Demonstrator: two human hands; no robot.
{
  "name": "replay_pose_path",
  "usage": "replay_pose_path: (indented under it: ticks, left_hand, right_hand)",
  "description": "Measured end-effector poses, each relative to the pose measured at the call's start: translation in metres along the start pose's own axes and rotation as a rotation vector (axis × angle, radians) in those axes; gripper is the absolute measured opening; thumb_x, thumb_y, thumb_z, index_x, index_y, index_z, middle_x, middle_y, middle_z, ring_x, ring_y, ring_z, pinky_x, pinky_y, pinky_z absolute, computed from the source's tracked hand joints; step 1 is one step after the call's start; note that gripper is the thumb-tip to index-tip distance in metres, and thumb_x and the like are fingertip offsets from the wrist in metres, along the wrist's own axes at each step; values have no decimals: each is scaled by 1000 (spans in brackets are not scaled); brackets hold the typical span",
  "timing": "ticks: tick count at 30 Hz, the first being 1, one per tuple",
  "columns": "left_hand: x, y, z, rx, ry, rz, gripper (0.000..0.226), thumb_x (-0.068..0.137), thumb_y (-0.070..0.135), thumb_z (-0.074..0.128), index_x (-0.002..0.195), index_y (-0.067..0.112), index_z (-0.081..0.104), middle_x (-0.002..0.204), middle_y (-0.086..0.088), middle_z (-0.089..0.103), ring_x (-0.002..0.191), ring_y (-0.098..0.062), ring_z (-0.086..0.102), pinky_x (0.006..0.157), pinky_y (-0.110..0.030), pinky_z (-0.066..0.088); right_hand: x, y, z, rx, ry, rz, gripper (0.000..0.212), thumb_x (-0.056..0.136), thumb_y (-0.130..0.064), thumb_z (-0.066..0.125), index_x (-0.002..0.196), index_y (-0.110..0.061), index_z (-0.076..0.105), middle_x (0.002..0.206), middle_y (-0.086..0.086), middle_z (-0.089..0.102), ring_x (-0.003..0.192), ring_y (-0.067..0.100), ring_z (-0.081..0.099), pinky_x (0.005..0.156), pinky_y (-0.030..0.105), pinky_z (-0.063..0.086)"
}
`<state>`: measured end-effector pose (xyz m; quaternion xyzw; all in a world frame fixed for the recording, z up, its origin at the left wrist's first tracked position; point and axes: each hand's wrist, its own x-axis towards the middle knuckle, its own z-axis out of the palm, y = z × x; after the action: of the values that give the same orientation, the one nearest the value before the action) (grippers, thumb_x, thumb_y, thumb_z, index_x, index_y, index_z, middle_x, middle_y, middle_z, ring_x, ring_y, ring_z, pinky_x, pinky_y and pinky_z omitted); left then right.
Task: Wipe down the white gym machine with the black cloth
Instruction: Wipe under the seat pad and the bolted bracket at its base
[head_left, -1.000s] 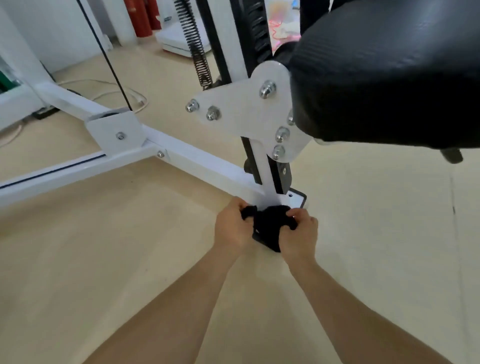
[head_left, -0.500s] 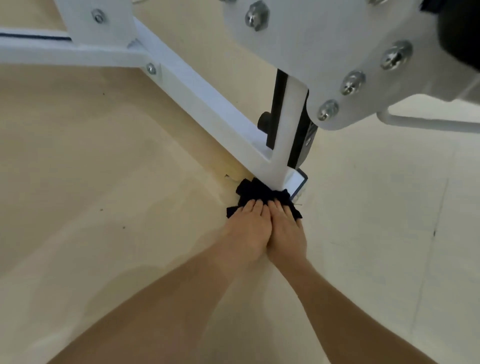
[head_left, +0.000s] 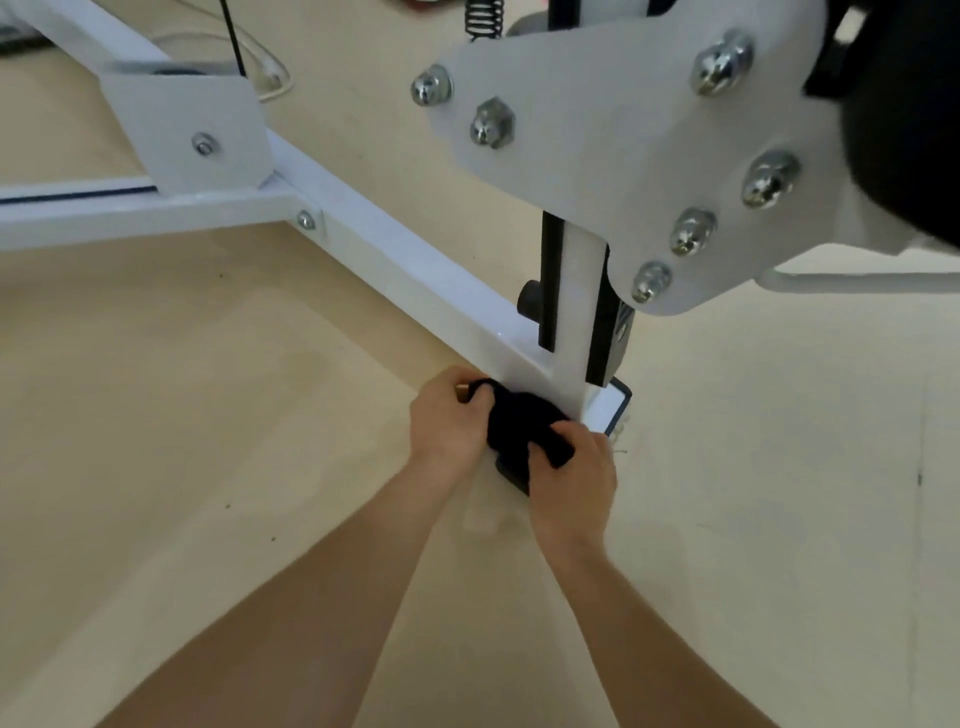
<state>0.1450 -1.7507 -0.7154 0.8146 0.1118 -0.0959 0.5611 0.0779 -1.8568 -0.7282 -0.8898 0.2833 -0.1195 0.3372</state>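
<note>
The white gym machine has a floor rail (head_left: 405, 260) running from upper left down to a short upright post (head_left: 576, 312). A bunched black cloth (head_left: 519, 423) is pressed against the rail's near end at the foot of the post. My left hand (head_left: 449, 423) grips the cloth's left side. My right hand (head_left: 574, 470) grips its right side. A white bracket plate with several chrome bolts (head_left: 613, 145) hangs above. The machine's black foot (head_left: 511, 475) shows just under the cloth.
A black padded seat (head_left: 904, 104) fills the top right corner. A second white rail (head_left: 130, 208) branches off to the left under a white plate (head_left: 192, 130). A thin black cable (head_left: 231, 36) and a spring (head_left: 483, 18) rise at the top. Beige floor surrounds the frame.
Half a second ago both hands lay flat, side by side, on the cloth. Now they have parted and curl around its two ends. The view has pulled back and up slightly.
</note>
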Motion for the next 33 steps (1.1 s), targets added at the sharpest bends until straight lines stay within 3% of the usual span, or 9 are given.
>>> replay_pose_path:
  ticks: [6,10,14,17,19,21,25,28,33]
  left_hand:
    - [6,33,31,-355,55,-270,18,90,31,62,83,19,51,89,-2,64,85,-25,66,78,-42,58]
    - [16,35,26,-411,65,-285,22,91,29,62,88,8,63,80,-2,63,73,-21,59,70,-34,54]
    - [42,37,-3,-491,162,-219,20,93,25,60,76,17,61,76,2,61,73,-18,58,73,-33,53]
    - [61,38,-21,-524,169,-203,14,95,24,56,85,15,61,79,2,60,75,-17,57,77,-35,54]
    - [61,38,-22,-458,108,-156,12,95,24,55,88,16,62,80,1,61,77,-18,59,81,-39,54]
    - [53,38,-14,-401,47,-99,15,94,26,55,87,17,64,83,-1,66,81,-22,63,85,-45,56]
    - [14,31,25,-266,-106,-23,21,97,30,52,86,21,67,87,-1,71,88,-19,67,87,-39,53]
    - [-18,28,49,-355,-232,-95,21,98,31,50,85,20,62,88,-6,69,88,-22,64,88,-36,51]
    - [-34,39,45,-458,-266,-151,16,94,25,56,91,16,69,94,-4,73,94,-22,67,86,-38,54]
  right_hand:
    - [30,-20,2,581,147,615,34,71,-20,74,45,-22,51,55,1,53,59,25,53,67,42,58]
    - [29,-39,17,999,18,833,10,88,-7,67,79,-12,68,75,3,65,67,12,62,64,26,54]
    - [38,-76,47,1004,-181,725,16,93,-10,61,81,-17,69,77,-2,71,61,4,67,58,22,52]
    - [41,-92,68,1005,-352,739,14,89,-4,60,94,-8,72,89,7,73,82,20,71,76,34,60]
    - [42,-90,69,1076,-394,741,24,88,4,55,104,-5,70,83,7,69,72,19,66,69,29,57]
    - [41,-75,65,1170,-356,723,26,88,10,50,98,-7,67,70,4,60,56,12,52,57,23,46]
    - [28,-30,52,1482,-227,841,38,91,-8,48,126,-7,63,119,15,67,102,28,67,93,38,53]
    - [16,-3,28,1560,-112,915,48,93,-10,38,139,-4,49,121,19,63,104,33,64,88,41,55]
    - [12,-7,-2,1287,-93,796,20,92,6,46,98,-7,59,86,15,60,67,25,53,62,33,43]
